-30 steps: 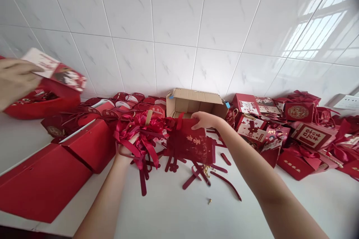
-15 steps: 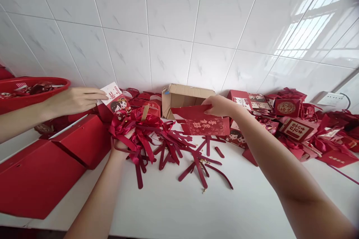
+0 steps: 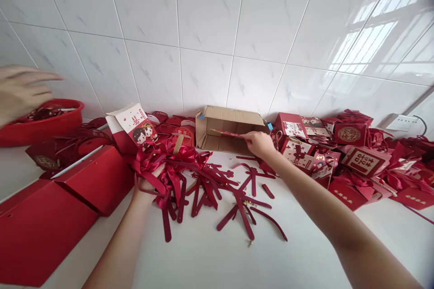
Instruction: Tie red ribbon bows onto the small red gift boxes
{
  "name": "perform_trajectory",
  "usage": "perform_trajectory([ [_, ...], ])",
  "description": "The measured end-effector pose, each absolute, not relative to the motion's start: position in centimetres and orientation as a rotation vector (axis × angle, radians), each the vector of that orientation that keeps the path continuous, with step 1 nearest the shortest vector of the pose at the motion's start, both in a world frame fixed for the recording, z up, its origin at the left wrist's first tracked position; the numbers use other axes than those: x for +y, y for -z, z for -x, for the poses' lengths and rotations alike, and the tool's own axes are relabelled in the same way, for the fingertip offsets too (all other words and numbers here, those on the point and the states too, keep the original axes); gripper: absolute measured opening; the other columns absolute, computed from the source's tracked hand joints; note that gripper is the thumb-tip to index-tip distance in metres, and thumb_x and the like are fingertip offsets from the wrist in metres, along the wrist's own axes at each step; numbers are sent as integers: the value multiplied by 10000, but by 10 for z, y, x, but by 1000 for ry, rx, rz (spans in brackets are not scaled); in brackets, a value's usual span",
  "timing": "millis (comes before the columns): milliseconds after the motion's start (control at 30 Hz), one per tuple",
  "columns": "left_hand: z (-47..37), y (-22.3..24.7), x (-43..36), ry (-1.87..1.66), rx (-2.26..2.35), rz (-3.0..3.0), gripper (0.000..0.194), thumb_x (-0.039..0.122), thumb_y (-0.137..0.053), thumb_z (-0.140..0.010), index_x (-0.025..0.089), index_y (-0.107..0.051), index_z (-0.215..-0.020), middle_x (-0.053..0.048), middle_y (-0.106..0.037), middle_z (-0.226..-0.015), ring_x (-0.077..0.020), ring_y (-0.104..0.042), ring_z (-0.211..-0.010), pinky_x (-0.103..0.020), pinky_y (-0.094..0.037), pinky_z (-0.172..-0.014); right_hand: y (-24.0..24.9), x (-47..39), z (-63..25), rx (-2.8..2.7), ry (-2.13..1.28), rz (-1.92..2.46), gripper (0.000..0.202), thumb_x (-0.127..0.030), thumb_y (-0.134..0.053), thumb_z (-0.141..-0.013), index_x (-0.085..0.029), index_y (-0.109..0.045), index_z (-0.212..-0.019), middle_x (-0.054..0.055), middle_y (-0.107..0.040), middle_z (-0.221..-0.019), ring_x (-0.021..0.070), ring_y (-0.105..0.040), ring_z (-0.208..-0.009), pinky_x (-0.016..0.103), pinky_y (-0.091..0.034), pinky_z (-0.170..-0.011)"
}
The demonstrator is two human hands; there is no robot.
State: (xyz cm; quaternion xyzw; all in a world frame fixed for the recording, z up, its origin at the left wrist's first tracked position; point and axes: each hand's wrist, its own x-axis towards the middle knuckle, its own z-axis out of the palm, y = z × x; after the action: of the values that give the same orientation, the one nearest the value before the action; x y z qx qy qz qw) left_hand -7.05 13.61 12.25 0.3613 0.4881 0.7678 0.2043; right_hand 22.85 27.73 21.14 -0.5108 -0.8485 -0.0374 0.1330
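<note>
My right hand point(image 3: 261, 144) pinches a flat red printed card box point(image 3: 228, 133), now seen nearly edge-on. It is held at the opening of a cardboard box point(image 3: 233, 113) lying against the wall. My left hand point(image 3: 147, 185) is closed around a bundle of red ribbons point(image 3: 169, 162); loops drape over it and hide most of its fingers. Dark red straps point(image 3: 244, 216) fan out on the table beside the bundle, with small gold-coloured fasteners point(image 3: 251, 243) among them. A white and red gift box point(image 3: 132, 124) with cartoon figures stands behind my left hand.
Another person's hand point(image 3: 25, 92) is over a red basin point(image 3: 73, 119) at the far left. Large red boxes point(image 3: 44, 230) line the table's left side. Finished-looking red gift boxes point(image 3: 364, 158) are piled on the right, near a power socket point(image 3: 402, 122). A tiled wall point(image 3: 210, 76) closes the back.
My right hand has tipped the red card box from face-on to edge-on, at the cardboard box's mouth. The other person's hand has let go of the white and red gift box and moved left.
</note>
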Motion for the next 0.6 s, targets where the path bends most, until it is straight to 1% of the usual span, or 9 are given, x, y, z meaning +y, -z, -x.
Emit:
perform_trajectory([
  [100, 77, -118, 140, -2134, 1429, -1024, 316, 283, -718, -721, 195, -644, -1016, -51, -662, -1085, -279, -594, -1060, -500, -467, -959, -173, 296, -211, -2474, 50, 1458, 423, -144, -390, -901, -280, -576, -1256, 16, -575, -1301, 212, -537, -1155, 324, -453, -925],
  [133, 80, -119, 141, -2134, 1454, -1033, 305, 270, -753, -651, 209, -670, -938, -38, -686, -1032, -304, -588, -1081, -516, -429, -1013, -162, 303, -205, -2482, 30, 1449, 401, -153, -398, -916, -266, -563, -1264, 34, -559, -1317, 206, -516, -1183, 332, -436, -961],
  [200, 86, -122, 141, -2122, 1503, -1057, 259, 255, -779, -549, 228, -693, -791, -29, -714, -940, -339, -579, -1106, -523, -357, -1091, -143, 316, -195, -2503, -10, 1437, 331, -223, -448, -935, -228, -549, -1250, 75, -530, -1325, 211, -503, -1189, 392, -415, -999],
  [267, 88, -122, 141, -2113, 1541, -1069, 192, 260, -767, -514, 249, -684, -687, -29, -721, -901, -356, -569, -1131, -523, -350, -1105, -126, 327, -186, -2534, -60, 1436, 306, -301, -503, -924, -198, -551, -1209, 95, -526, -1293, 215, -529, -1139, 439, -436, -971],
  [333, 87, -121, 140, -2115, 1562, -1064, 131, 276, -742, -522, 273, -662, -625, -24, -724, -902, -356, -521, -1204, -518, -389, -1085, -113, 335, -181, -2566, -114, 1444, 303, -325, -529, -911, -183, -557, -1177, 94, -540, -1247, 209, -558, -1078, 434, -474, -919],
  [433, 84, -117, 140, -2118, 1579, -1047, 135, 264, -735, -513, 294, -653, -616, -12, -719, -960, -332, -395, -1325, -492, -403, -1086, -99, 341, -180, -2584, -166, 1459, 295, -318, -526, -913, -182, -556, -1172, 91, -551, -1223, 202, -569, -1047, 415, -493, -889],
  [467, 84, -116, 141, -2115, 1576, -1043, 154, 262, -739, -510, 298, -661, -638, -8, -716, -986, -327, -381, -1336, -487, -397, -1092, -96, 342, -181, -2582, -175, 1462, 296, -319, -524, -914, -184, -554, -1176, 91, -548, -1227, 202, -568, -1050, 416, -492, -891],
  [600, 89, -109, 145, -2087, 1530, -1022, 212, 303, -752, -549, 313, -686, -751, 10, -699, -1058, -324, -462, -1273, -489, -356, -1117, -92, 346, -183, -2564, -193, 1467, 306, -321, -519, -916, -186, -546, -1190, 93, -540, -1239, 205, -563, -1058, 423, -487, -898],
])
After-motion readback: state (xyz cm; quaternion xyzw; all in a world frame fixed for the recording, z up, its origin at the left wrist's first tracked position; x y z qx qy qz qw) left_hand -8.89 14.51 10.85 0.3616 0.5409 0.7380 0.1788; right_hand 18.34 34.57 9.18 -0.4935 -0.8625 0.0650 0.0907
